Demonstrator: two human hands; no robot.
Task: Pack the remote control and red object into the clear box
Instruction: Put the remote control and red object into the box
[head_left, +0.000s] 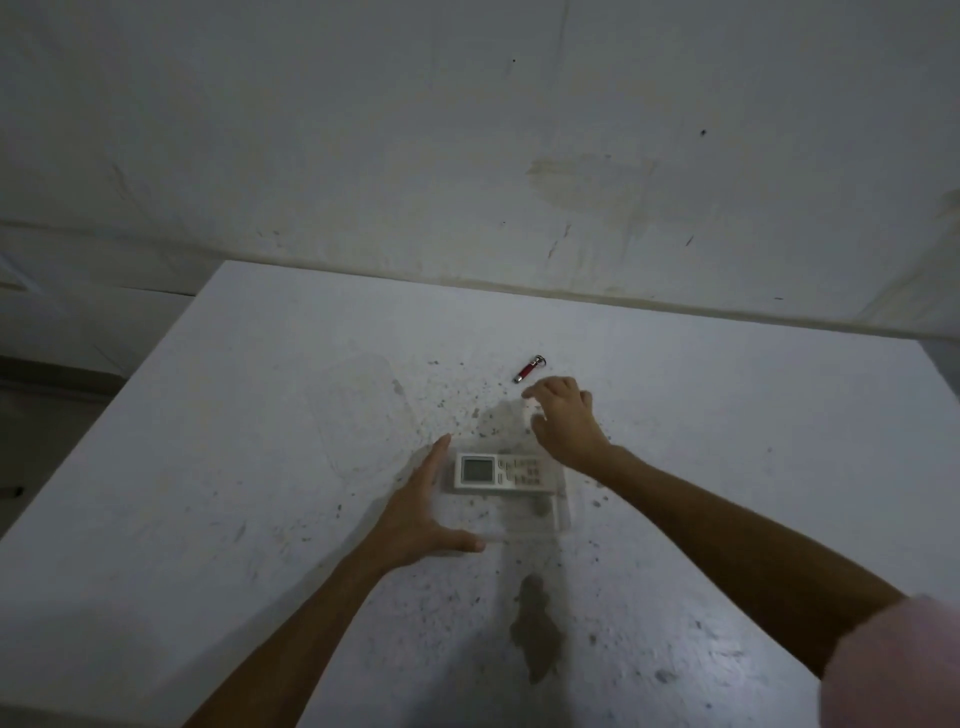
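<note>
A white remote control (501, 472) with a grey screen lies flat inside the clear box (563, 512) near the table's middle. My left hand (423, 512) rests spread against the box's left side, thumb along its front edge. A small red object (525, 370) with a metal ring lies on the table beyond the box, apart from it. My right hand (563, 418) hovers above the box's far right corner, fingers apart and empty, its fingertips a short way from the red object.
The white table (208, 519) is speckled with dark spots and stains. A clear lid (358, 410) lies flat to the left of the box. A stained white wall (467, 156) stands behind the table's far edge.
</note>
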